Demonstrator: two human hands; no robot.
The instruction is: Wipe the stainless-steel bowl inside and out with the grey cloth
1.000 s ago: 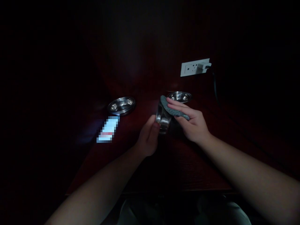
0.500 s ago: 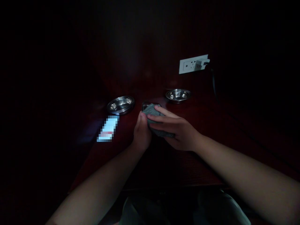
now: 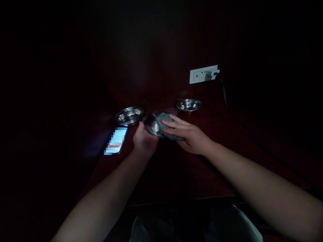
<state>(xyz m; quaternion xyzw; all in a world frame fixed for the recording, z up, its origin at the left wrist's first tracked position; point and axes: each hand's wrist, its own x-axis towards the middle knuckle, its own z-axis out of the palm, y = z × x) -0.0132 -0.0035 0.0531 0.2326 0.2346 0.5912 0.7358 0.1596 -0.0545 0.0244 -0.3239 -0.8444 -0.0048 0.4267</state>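
Note:
A shiny metal bowl [image 3: 151, 125] is held over the dark red table, its inside showing on the left. My left hand [image 3: 145, 140] grips its near left rim, thumb on the edge and the other fingers mostly hidden underneath. My right hand [image 3: 188, 132] presses a grey-green cloth [image 3: 165, 122] against the bowl's right side, fingers lying across the cloth. Cloth and fingers cover the bowl's right part.
Stacked metal bowls [image 3: 129, 116] stand left of the held bowl, and more metal bowls [image 3: 189, 105] sit behind it to the right. A lit phone [image 3: 116, 141] lies near the left edge of the table [image 3: 186, 178]. A wall socket [image 3: 204, 74] holds a plug with a hanging cable.
My left hand has shifted left, and the bowl's shiny inside now shows where hands and cloth covered it. The right hand stays on the cloth. The view has shifted slightly.

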